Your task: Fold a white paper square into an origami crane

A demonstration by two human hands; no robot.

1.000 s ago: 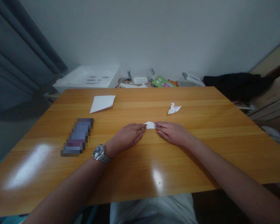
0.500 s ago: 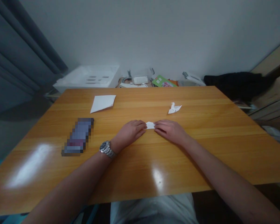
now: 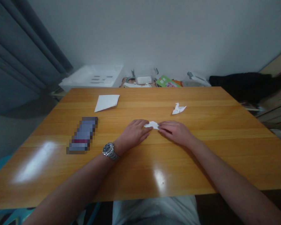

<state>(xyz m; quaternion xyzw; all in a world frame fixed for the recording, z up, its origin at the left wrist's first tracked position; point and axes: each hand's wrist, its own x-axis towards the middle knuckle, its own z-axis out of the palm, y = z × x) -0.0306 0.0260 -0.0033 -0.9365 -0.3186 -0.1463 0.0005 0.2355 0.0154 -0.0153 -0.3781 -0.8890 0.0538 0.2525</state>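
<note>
Between my hands a small piece of folded white paper [image 3: 152,125] lies on the wooden table [image 3: 135,175]. My left hand [image 3: 133,132], with a metal watch [image 3: 110,151] on its wrist, holds the paper's left end, thumb on the near side and fingers on the far side. At the right end, my right hand [image 3: 175,131] pinches the paper between thumb and fingers. Beyond the right hand stands a folded white paper bird [image 3: 179,108]. The fine creases of the held paper are too small to make out.
Toward the back left lies a white sheet of paper [image 3: 107,102]. A pixelated phone [image 3: 83,135] rests left of my left arm. Behind the table's far edge are a white foam tray [image 3: 89,76], a green booklet [image 3: 167,82] and dark cloth [image 3: 245,86].
The left fingers have spread around the paper's left end, and more of the paper shows between the hands. The whole view has shifted slightly, moving the things a little rightward in the picture.
</note>
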